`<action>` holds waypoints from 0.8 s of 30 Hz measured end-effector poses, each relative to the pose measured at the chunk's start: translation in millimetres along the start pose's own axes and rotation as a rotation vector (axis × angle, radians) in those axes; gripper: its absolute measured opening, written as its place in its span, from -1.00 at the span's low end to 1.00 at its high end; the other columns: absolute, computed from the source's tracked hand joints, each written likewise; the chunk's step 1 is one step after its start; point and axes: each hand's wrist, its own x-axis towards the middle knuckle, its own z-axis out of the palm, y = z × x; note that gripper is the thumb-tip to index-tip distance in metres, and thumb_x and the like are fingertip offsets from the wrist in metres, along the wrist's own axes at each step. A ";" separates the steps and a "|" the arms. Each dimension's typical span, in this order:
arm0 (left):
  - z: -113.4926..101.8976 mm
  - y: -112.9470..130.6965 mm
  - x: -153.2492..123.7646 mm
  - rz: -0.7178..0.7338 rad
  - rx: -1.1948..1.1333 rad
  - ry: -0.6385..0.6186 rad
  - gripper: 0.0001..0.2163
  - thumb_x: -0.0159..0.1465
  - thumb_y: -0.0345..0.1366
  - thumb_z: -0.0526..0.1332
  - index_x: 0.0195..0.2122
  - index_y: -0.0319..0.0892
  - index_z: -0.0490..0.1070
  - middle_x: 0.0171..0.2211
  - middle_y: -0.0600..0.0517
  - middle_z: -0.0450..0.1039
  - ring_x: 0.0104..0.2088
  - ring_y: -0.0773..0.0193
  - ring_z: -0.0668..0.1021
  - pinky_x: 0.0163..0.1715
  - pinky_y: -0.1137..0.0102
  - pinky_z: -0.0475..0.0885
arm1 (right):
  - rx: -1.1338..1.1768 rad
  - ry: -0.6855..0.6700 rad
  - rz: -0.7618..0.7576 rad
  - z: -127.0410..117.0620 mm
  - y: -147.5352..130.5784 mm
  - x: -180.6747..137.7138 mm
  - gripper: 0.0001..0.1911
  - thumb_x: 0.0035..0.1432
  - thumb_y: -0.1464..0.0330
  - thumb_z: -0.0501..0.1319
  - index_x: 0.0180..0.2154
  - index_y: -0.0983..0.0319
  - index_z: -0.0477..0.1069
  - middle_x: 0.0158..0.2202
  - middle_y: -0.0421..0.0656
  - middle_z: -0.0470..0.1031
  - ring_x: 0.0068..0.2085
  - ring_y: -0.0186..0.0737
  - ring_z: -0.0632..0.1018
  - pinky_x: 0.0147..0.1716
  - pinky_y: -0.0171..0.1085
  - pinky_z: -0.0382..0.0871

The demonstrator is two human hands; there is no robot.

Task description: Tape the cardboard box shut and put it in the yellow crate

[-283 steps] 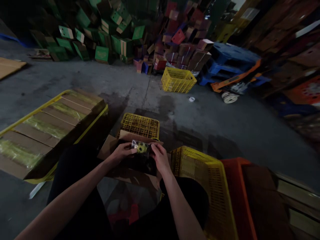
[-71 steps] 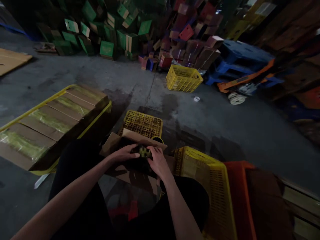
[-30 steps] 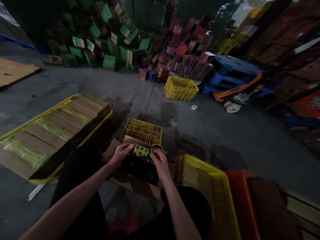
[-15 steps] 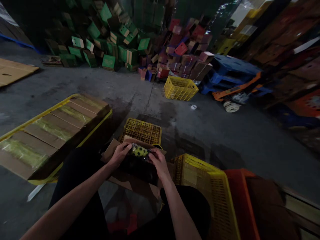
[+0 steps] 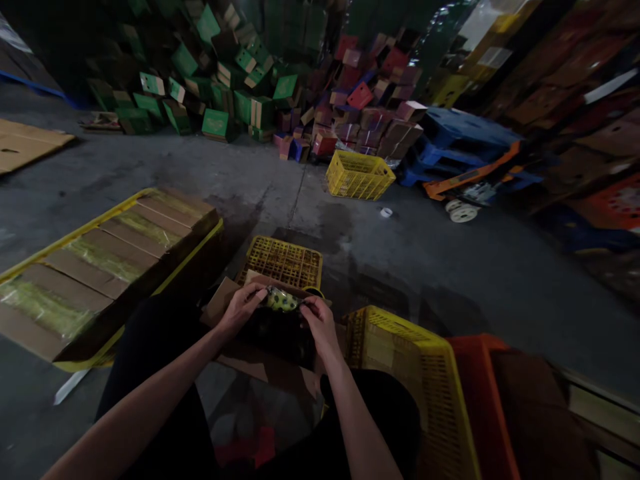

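Observation:
Between my two hands hangs a small yellow-green packet with dark spots (image 5: 283,301), in shiny clear wrapping. My left hand (image 5: 243,308) pinches its left end and my right hand (image 5: 317,321) pinches its right end. What the wrapping holds is too small and dark to make out. Below the packet is an open cardboard box (image 5: 245,365), its flaps folded outward and its inside very dark. Both hands are over the far side of this box.
Behind the box stands a yellow crate (image 5: 285,260). To the right are a larger yellow crate (image 5: 440,373) and a red-orange crate (image 5: 483,393). Taped cartons (image 5: 115,253) lie at left. Farther off are a yellow basket (image 5: 360,177), a pallet jack (image 5: 470,183) and piled green boxes (image 5: 215,123).
The packet has tilted slightly and shifted a little to the right between my fingers. Both hands keep their pinch on its ends. The view has moved very slightly.

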 end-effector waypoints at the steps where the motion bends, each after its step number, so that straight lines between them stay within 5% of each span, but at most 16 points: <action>1: 0.8 -0.4 0.0 -0.027 -0.050 -0.019 -0.68 0.12 -0.03 0.39 -0.25 -0.17 0.58 -0.30 0.02 0.55 -0.26 0.20 0.56 -0.21 0.41 0.46 | 0.010 -0.011 -0.003 -0.1 -1.0 -0.9 -0.69 0.00 0.10 0.35 -0.28 0.11 0.39 -0.34 -0.23 0.45 -0.32 -0.17 0.53 -0.38 -0.21 0.51; 9: 0.1 11.5 -0.4 -0.264 -0.482 -0.094 -0.59 0.04 -0.08 0.47 -0.14 -0.15 0.52 -0.03 -0.07 0.52 0.01 0.07 0.55 0.05 0.14 0.48 | -0.024 -0.087 -0.146 -0.3 -6.5 -6.6 -0.72 0.08 0.09 0.34 -0.27 0.09 0.38 -0.15 -0.19 0.53 -0.10 -0.09 0.55 -0.03 -0.10 0.48; 12: -2.7 13.7 -0.9 -0.327 -0.473 -0.062 -0.54 0.10 0.01 0.42 -0.05 -0.12 0.52 0.09 -0.10 0.47 -0.02 0.06 0.57 0.00 0.15 0.52 | -0.061 -0.131 -0.194 0.6 -10.7 -8.1 -0.77 0.13 0.13 0.31 -0.26 0.10 0.40 -0.10 -0.15 0.54 -0.05 -0.07 0.55 -0.01 -0.11 0.44; 16: -5.5 13.0 -2.2 -0.452 -0.405 -0.090 -0.52 0.13 0.05 0.40 -0.05 -0.17 0.53 0.00 -0.16 0.54 -0.11 0.04 0.63 -0.07 0.19 0.54 | -0.086 -0.156 -0.239 3.8 -15.8 -9.7 -0.80 0.12 0.16 0.32 -0.29 0.11 0.43 0.03 -0.09 0.53 0.15 0.03 0.47 0.08 -0.05 0.38; 20: -6.6 20.0 -4.4 -0.419 -0.398 -0.138 -0.57 0.08 -0.07 0.46 -0.08 -0.17 0.55 -0.06 -0.12 0.57 -0.07 0.08 0.61 -0.07 0.27 0.52 | -0.009 -0.141 -0.197 4.6 -17.2 -9.7 -0.76 0.09 0.14 0.33 -0.26 0.11 0.45 0.20 -0.10 0.41 0.21 0.05 0.42 0.07 -0.03 0.44; 24: -6.2 28.8 -6.5 -0.367 -0.394 -0.191 -0.49 0.03 -0.11 0.50 0.00 -0.14 0.52 0.01 -0.13 0.54 -0.04 0.04 0.59 -0.10 0.27 0.51 | 0.091 -0.109 -0.101 2.1 -15.9 -8.7 -0.69 0.16 0.05 0.26 -0.14 0.08 0.46 0.11 -0.14 0.48 0.08 -0.03 0.52 -0.03 -0.07 0.53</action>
